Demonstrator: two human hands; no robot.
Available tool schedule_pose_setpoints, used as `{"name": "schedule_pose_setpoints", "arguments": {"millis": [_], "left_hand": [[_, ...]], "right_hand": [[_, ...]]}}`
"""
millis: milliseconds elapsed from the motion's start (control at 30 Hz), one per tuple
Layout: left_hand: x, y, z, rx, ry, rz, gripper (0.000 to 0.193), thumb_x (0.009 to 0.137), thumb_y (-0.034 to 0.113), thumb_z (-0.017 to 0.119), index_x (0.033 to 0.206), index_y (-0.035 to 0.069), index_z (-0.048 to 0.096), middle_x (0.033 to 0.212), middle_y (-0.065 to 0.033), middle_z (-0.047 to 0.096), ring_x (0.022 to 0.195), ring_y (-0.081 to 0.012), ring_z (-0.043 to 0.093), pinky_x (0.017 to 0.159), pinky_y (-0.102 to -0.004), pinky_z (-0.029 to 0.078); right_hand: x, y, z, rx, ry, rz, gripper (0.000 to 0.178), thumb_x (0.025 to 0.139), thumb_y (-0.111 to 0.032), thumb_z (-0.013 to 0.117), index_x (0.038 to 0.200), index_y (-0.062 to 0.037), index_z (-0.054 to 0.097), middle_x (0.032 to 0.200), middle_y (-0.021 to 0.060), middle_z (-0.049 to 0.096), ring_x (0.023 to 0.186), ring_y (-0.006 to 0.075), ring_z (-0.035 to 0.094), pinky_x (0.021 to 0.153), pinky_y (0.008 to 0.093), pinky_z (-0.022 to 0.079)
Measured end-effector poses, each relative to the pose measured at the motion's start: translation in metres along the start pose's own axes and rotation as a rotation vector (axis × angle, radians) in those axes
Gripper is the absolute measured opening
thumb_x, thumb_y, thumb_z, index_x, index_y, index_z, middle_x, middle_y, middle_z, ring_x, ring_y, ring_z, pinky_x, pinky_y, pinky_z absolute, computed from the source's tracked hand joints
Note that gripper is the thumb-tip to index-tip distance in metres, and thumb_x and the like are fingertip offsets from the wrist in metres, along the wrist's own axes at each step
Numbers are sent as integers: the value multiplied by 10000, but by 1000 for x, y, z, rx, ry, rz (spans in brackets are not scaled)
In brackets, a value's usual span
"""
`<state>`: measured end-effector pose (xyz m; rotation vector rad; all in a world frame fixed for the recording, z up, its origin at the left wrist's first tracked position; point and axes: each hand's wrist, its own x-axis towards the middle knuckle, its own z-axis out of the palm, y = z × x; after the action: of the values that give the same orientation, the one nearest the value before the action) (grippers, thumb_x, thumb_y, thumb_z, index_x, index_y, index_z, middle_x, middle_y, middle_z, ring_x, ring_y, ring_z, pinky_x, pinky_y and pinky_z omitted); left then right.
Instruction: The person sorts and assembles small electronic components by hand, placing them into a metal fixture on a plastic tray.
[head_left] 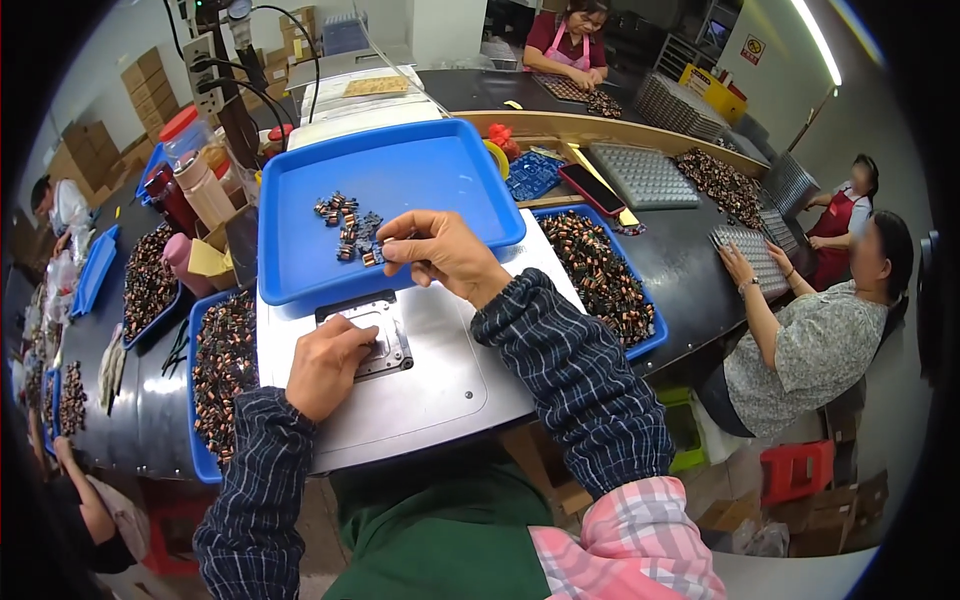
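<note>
My right hand (445, 255) is over the front edge of a blue tray (440, 180), thumb and forefinger pinched together. Whatever small thing they may hold is too small to make out. Just beside those fingertips lies a loose pile of small copper-wound coils (347, 222) with dark ends. My left hand (330, 368) is lower, its fingers curled in at a square metal fixture (397, 357) set into a silver machine top (430, 410). The hand covers part of the fixture, and anything in its fingers is hidden.
Blue bins full of coils flank the machine, one left (226, 375) and one right (600, 280). A phone (592, 190) and a grey cell tray (645, 178) lie beyond the right bin. Bottles (203, 190) crowd the left. Co-workers sit right, far and left.
</note>
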<state>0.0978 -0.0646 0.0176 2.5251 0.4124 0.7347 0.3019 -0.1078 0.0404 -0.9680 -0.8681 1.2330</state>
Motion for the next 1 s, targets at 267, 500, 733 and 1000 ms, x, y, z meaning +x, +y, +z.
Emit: {"name": "schedule_pose_setpoints", "arguments": {"millis": [267,500,733,1000], "left_hand": [[-15,-12,-10,29,42,7,180,672,0,594,847,40,612,702,-98,532,636,-276,550,569,-342,444],[-49,-32,-38,-213,308,-240,177,709,7,592,885,20,599,729,-99,541,605,-208,535,566,-281,430],[-64,-41,-51,-311,298,-360,202,725,1,591,927,-2,597,790,-62,568,657,-110,531,615,-228,439],[-68,-47,-46,-312,325,-349,174,726,8,587,900,4,592,778,-80,573,646,-136,542,591,-243,441]], "right_hand": [[-4,11,33,-247,-118,-3,292,682,18,606,970,34,562,805,76,580,702,101,578,409,183,397],[-17,39,80,-961,-148,-255,197,668,5,603,864,19,612,765,79,609,714,129,581,644,228,452],[-18,69,110,-1207,-334,-487,221,647,23,601,862,-26,606,777,112,555,691,270,555,624,312,449],[-17,75,113,-1223,-339,-512,220,640,21,597,853,-28,608,757,110,550,667,271,546,601,323,441]]}}
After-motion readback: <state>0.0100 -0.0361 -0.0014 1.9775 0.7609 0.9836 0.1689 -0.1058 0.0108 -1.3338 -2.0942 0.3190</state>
